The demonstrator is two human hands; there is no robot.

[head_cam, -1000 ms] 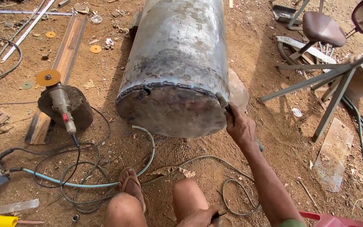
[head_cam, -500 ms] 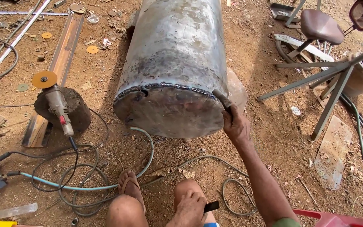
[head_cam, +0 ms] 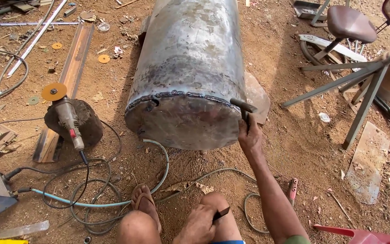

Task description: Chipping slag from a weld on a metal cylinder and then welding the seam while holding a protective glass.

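A big grey steel cylinder (head_cam: 190, 63) lies on the dirt, its welded end seam facing me. My right hand (head_cam: 250, 135) grips the handle of a small dark hammer (head_cam: 243, 105), whose head rests against the seam at the cylinder's right edge. My left hand (head_cam: 198, 222) rests on my bare knee and is closed around a small dark flat object (head_cam: 221, 213). My sandalled foot (head_cam: 143, 202) is planted just below the cylinder.
An angle grinder (head_cam: 67, 118) lies on a dark stump (head_cam: 86, 126) to the left, beside a rusty steel channel (head_cam: 71, 77). Hoses and cables (head_cam: 95, 203) loop over the ground. A metal frame (head_cam: 362, 81), a stool (head_cam: 350, 22) and a red-handled tool (head_cam: 293, 187) are to the right.
My right hand has shifted slightly up the cylinder's right rim, and the hammer head now shows above it. My left hand has come up onto my knee with the dark object.
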